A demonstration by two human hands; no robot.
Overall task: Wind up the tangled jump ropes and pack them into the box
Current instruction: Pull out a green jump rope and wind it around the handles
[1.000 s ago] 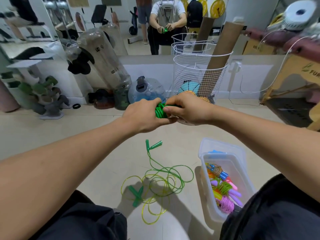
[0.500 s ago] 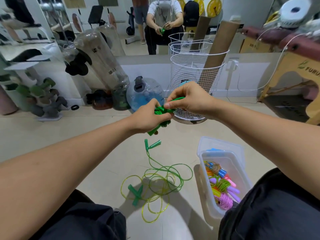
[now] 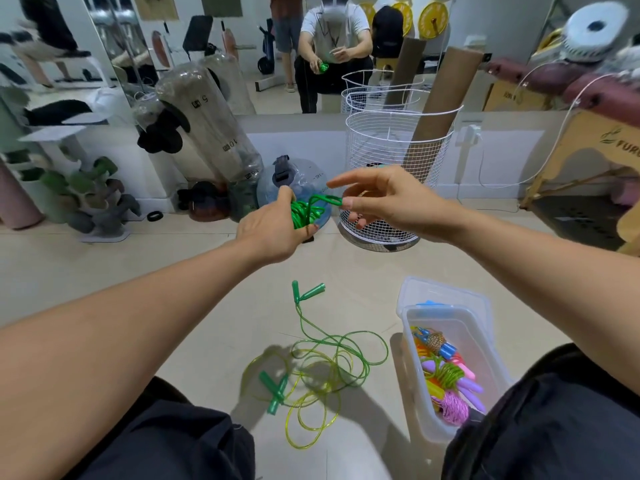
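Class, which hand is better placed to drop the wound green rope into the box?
Probably the left. The left hand already holds the green rope bundle; the right hand only pinches its loop end, though it is nearer the box.

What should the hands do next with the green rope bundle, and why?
Probably tuck the last loop in. The left hand grips the wound green rope, and the right hand pinches one loose loop sticking out of it. Once secured, the bundle can go into the box, where other wound ropes already lie.
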